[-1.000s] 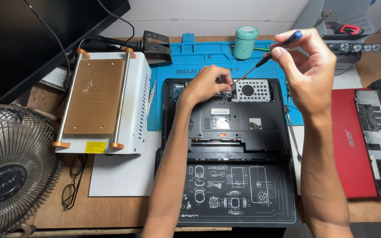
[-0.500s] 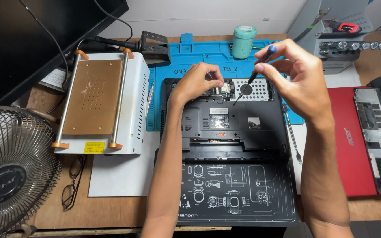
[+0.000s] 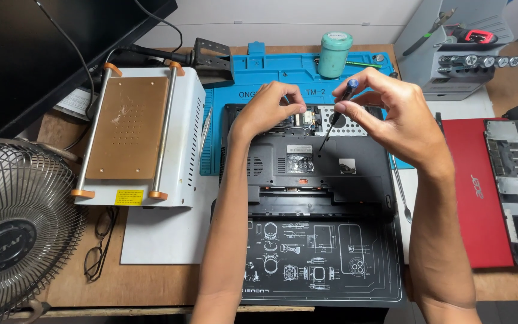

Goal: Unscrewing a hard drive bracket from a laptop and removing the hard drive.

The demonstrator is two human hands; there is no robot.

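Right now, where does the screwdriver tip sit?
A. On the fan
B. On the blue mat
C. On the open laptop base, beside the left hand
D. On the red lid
C: the right hand holds the screwdriver tilted, tip down on the laptop base, close to the left hand that rests on the same base.

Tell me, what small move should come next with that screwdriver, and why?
Probably turn the screwdriver in place. The right hand pinches it near its blue cap, its tip is down on the open laptop base, apparently at a screw, though that is too small to confirm. The left hand rests on the laptop beside it, steadying it.
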